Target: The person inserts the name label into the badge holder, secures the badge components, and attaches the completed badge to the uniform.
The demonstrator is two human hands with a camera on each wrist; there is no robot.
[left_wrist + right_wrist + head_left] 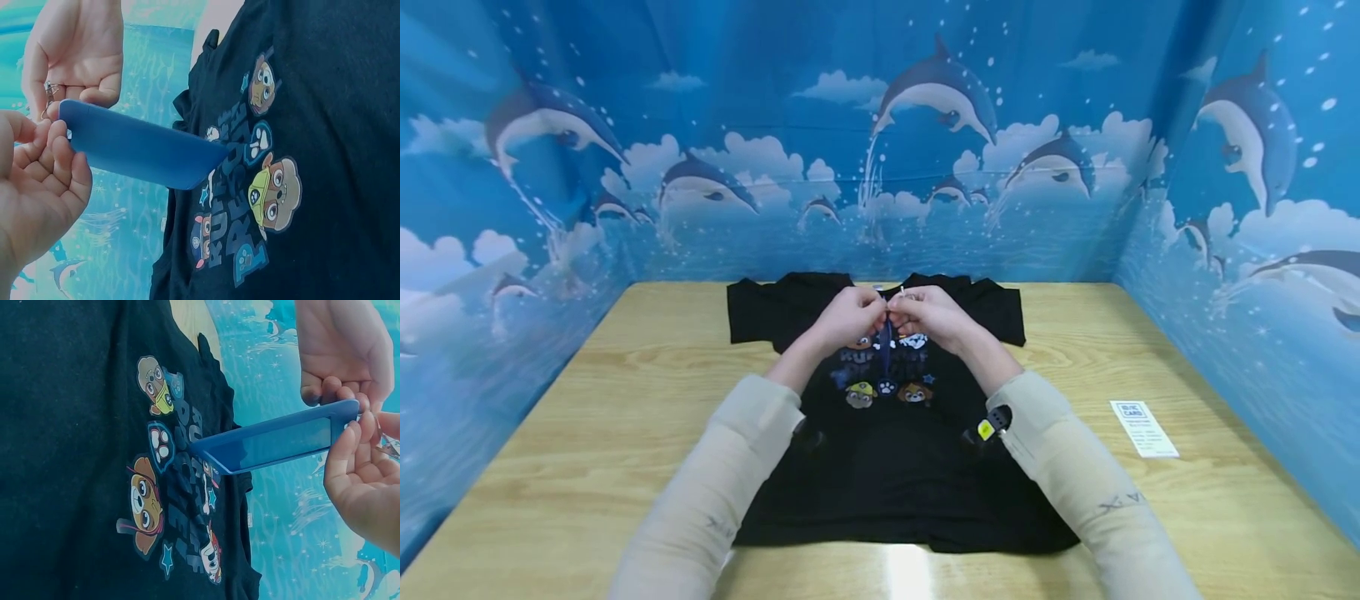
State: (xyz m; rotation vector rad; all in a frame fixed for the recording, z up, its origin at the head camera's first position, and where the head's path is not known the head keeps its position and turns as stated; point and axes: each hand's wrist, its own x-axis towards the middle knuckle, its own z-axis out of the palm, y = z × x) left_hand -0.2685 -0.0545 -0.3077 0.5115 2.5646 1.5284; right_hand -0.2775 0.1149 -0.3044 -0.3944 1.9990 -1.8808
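Observation:
Over the black T-shirt (pixel 865 475), both hands meet at the top end of a blue card holder (pixel 137 147) that hangs tilted and looks edge-on in the head view. Its clear window (pixel 281 452) shows in the right wrist view. My left hand (pixel 853 315) pinches the holder's top end between thumb and fingers. My right hand (pixel 931 313) pinches a small metal clasp (pixel 390 447) right beside that end. Fingertips cover the joint, so whether clasp and holder are linked I cannot tell.
A white printed card (pixel 1144 429) lies on the wooden table (pixel 647 400) to the right of the shirt. Blue dolphin curtains (pixel 760 225) enclose the table at the back and both sides. The shirt lies spread out, its cartoon print facing up.

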